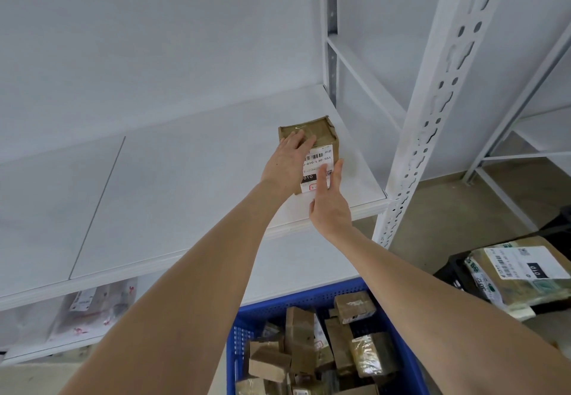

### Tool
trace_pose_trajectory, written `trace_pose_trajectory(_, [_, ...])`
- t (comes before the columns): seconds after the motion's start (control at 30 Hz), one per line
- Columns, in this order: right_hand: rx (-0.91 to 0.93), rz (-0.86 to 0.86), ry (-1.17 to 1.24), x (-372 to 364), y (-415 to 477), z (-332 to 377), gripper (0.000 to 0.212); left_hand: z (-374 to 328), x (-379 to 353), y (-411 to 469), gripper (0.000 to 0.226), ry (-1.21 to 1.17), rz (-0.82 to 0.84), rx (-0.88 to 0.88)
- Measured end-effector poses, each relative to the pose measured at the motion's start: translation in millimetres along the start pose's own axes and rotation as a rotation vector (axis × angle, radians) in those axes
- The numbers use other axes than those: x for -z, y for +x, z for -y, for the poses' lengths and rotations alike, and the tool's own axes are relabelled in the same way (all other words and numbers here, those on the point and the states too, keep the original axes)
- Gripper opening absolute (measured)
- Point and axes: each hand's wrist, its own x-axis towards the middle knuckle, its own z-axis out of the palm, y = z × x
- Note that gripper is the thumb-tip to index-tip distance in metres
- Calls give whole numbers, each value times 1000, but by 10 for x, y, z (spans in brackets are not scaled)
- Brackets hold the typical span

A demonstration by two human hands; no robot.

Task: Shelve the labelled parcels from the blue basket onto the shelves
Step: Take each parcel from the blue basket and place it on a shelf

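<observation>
Parcel [319, 131] – brown box, white barcode label [318, 159] facing me – sits on the white shelf [185, 184], near its right end, close to the front edge and near the perforated upright [432, 110]. My left hand [285, 164] lies flat on its top left, fingers straight. My right hand [330, 206] is at the front face, fingers straight and together over the label – contact unclear. Neither hand grips. Blue basket [293, 300] below, holding more brown parcels. Bigger labelled parcel [522, 277] off to the right. Flat pouch [92, 311] on the lower shelf, left.
</observation>
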Motion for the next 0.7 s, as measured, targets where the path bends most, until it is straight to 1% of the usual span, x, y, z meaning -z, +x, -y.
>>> trace_pose_trajectory(0.17, [-9, 2, 7, -16, 166, 12, 78, 62, 9, 134, 79, 21, 6, -4])
trace_pose_trajectory(0.37, [-23, 10, 5, -45, 376, 24, 78, 132, 34, 291, 71, 35, 12, -6])
trace_pose_trajectory(0.53, [-13, -2, 3, -58, 461, 36, 76, 161, 46, 355, 70, 44, 21, 1])
trace_pose_trajectory(0.7, [5, -4, -4, -20, 454, 3, 76, 158, 62, 337, 83, 119, 12, -4])
